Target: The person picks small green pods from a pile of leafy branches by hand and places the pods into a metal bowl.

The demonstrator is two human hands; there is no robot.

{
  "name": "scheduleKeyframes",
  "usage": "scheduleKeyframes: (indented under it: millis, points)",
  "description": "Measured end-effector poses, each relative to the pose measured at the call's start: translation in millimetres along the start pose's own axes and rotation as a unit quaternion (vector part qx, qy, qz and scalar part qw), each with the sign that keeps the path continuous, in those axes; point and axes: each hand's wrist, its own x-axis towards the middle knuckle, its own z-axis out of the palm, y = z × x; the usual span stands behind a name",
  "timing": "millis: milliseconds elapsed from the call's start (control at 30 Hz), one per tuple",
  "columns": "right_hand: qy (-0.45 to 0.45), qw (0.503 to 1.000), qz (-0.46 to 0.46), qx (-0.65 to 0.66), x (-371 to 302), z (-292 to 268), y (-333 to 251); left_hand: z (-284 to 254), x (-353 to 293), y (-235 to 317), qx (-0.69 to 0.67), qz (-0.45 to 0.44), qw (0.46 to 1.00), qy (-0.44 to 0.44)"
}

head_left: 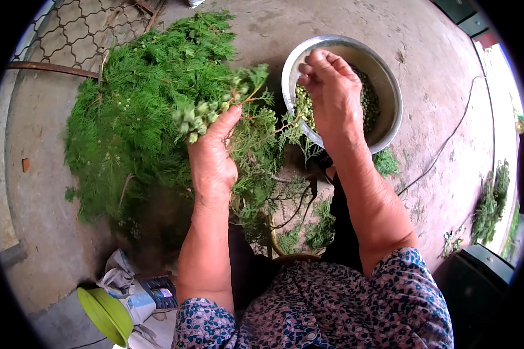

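Note:
My left hand (214, 152) is closed around a leafy evergreen sprig (201, 116), thumb on top, with a cluster of pale green seed cones at its end. Over the left part of a wide metal basin (392, 87), my right hand (335, 87) has its fingers curled in toward the thumb. Whatever those fingers may hold is hidden. Many small green cones (304, 107) lie in the basin, partly covered by my right hand and wrist. A large heap of cut evergreen branches (140, 116) spreads across the ground to the left, reaching under my left hand.
Loose twigs (320, 227) lie between my legs. At lower left are a yellow-green plastic basin (106, 317) and crumpled bags (135, 296). A dark cable (442, 152) crosses the concrete at right, near more cut greenery (490, 203) and a dark box (484, 267). Patterned paving (75, 35) shows at upper left.

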Motion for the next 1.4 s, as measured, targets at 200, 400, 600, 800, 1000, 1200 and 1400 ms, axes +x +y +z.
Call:
scheduleKeyframes:
  millis: [200, 400, 600, 800, 1000, 1200, 1400]
  points:
    - [-0.101, 0.988, 0.101, 0.064, -11, 4, 4, 0, 3, -3, 0.025, 0.014, 1.000, -0.006]
    - [-0.191, 0.942, -0.061, -0.267, -32, 21, -2, 1, 2, -4, 0.027, 0.055, 0.997, -0.042]
    - [-0.204, 0.916, -0.147, -0.311, -22, 11, 19, 2, 0, -3, 0.030, 0.019, 0.998, -0.056]
    - [-0.183, 0.950, -0.025, -0.252, -30, 17, 6, 1, -3, -1, 0.033, 0.009, 0.998, -0.045]
    - [-0.023, 0.995, -0.005, -0.093, 8, -1, -16, -7, -6, 2, 0.032, 0.001, 0.999, -0.036]
    - [-0.094, 0.983, 0.110, 0.116, 15, 5, -12, -8, -5, 2, 0.051, 0.020, 0.997, -0.048]
    - [-0.184, 0.960, 0.193, -0.088, -1, 6, -8, -5, -8, 12, 0.047, -0.041, 0.994, -0.093]
